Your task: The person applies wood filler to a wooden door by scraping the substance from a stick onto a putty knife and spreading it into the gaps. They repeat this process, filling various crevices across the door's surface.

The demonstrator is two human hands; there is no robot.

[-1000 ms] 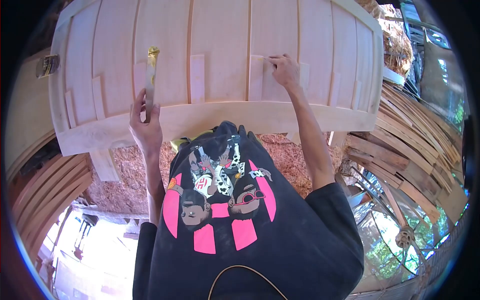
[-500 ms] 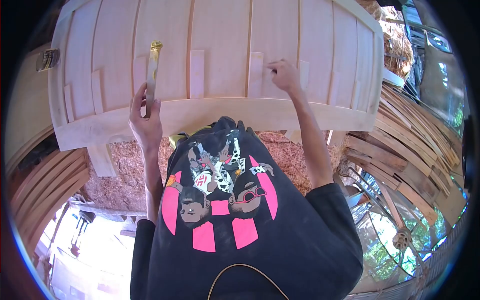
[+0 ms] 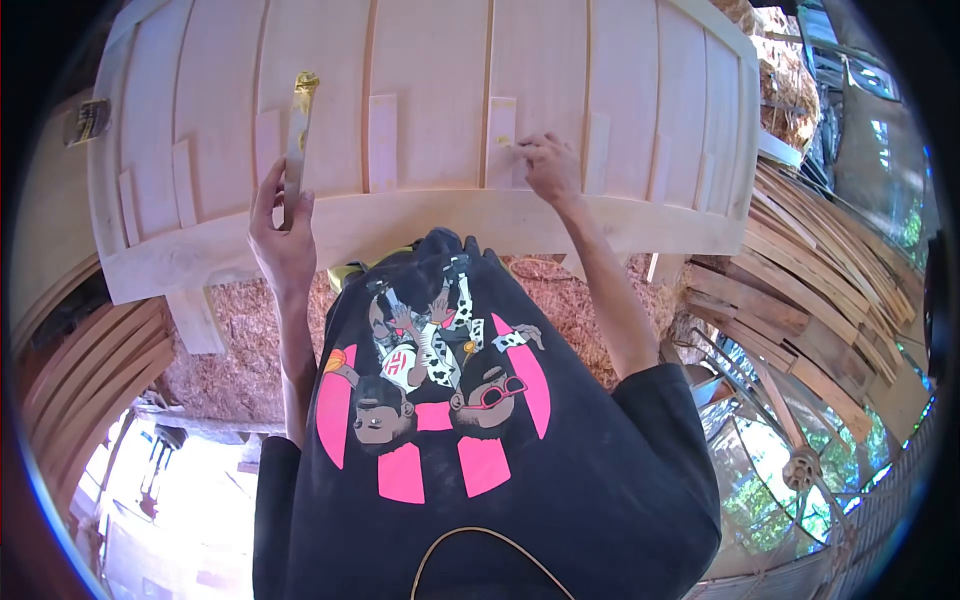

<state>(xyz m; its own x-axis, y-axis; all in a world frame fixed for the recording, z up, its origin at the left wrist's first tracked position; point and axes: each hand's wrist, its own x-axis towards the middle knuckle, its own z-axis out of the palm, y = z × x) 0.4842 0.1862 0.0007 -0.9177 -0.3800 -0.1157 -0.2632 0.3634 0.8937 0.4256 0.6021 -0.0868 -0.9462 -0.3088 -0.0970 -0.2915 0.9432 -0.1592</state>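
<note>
My left hand [image 3: 283, 225] is closed around the lower end of a narrow flat stick [image 3: 297, 135], held upright over the panel, with a yellowish glob on its top end. My right hand [image 3: 550, 170] has its fingertips at a short wooden strip [image 3: 502, 140] on the panel; the strip carries a small yellow smear. Whether those fingers hold anything is too small to tell. Beneath both hands lies the large pale wooden panel [image 3: 430, 60], with grooved boards and several short strips along its near side.
Stacked planks [image 3: 830, 270] lie at the right, and curved boards [image 3: 90, 370] at the left. A wheel-like metal part [image 3: 802, 467] is at the lower right. Brown shavings [image 3: 245, 350] cover the ground below the panel. A dark label-like patch [image 3: 88, 122] sits at the panel's left edge.
My right hand has moved down and slightly left on the strip, where a yellow smear now shows. The left hand still holds the stick. The whole view has shifted slightly.
</note>
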